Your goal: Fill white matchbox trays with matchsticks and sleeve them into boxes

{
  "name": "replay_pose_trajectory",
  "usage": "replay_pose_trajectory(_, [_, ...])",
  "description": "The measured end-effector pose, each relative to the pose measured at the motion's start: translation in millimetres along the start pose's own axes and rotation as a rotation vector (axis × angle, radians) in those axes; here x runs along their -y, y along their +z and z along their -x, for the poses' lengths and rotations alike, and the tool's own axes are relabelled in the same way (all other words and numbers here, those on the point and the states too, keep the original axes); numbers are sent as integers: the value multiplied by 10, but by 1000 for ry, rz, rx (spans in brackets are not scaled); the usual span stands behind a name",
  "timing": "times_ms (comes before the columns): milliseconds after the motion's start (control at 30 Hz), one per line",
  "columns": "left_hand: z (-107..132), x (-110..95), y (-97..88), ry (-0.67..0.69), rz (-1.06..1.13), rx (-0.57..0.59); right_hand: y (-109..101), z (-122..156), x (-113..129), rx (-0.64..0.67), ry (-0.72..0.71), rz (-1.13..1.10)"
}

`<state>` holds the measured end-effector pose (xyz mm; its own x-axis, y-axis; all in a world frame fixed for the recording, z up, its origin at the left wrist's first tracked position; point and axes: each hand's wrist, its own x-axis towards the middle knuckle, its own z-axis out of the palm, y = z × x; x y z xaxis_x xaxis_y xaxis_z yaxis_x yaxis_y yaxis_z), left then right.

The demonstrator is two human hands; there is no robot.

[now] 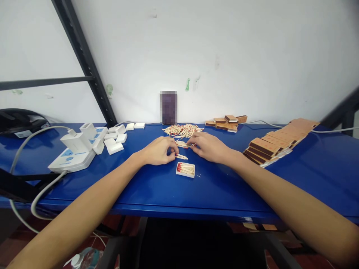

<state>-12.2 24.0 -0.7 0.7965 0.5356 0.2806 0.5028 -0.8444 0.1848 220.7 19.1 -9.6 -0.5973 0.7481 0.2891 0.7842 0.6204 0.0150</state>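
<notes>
My left hand (158,150) and my right hand (209,147) rest on the blue table (157,190), fingertips facing each other. Between them lies a small bunch of red-tipped matches (183,144), which the fingers of both hands pinch at its ends. A few loose matches (181,156) lie just under my left fingertips. In front of the hands sits an open white matchbox tray (185,169) partly filled with matches. Behind the hands spreads a loose pile of matches (183,130).
White empty trays (116,141) and a power strip with chargers (75,149) sit at the left. Brown matchbox sleeves lie in a stack (226,122) at the back and a long row (276,144) at the right. A dark upright object (168,107) leans on the wall.
</notes>
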Motion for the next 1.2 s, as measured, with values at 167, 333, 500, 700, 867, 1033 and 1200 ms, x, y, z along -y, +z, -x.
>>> replay_pose_trajectory(167, [-4, 79, 30, -72, -68, -76, 20, -18, -9, 4, -9, 23])
replay_pose_trajectory(333, [-1, 112, 41, -83, -103, -55, 26, -40, -11, -9, -48, 1])
replay_pose_trajectory(500, [-7, 97, 39, -62, -114, -46, 14, -39, 17, 20, -76, 35])
replay_pose_trajectory(700, [-3, 62, 20, -50, -101, -13, 33, -27, 104, 38, -119, 21])
replay_pose_trajectory(867, [15, 0, -33, -30, -38, 21, 71, -83, 167, 28, -127, -93])
replay_pose_trajectory(1033, [29, -9, -47, -1, -40, 60, 63, -110, 209, 13, -103, -117])
replay_pose_trajectory(1200, [27, -9, -46, 5, -31, 69, 51, -72, 205, 4, -66, -76])
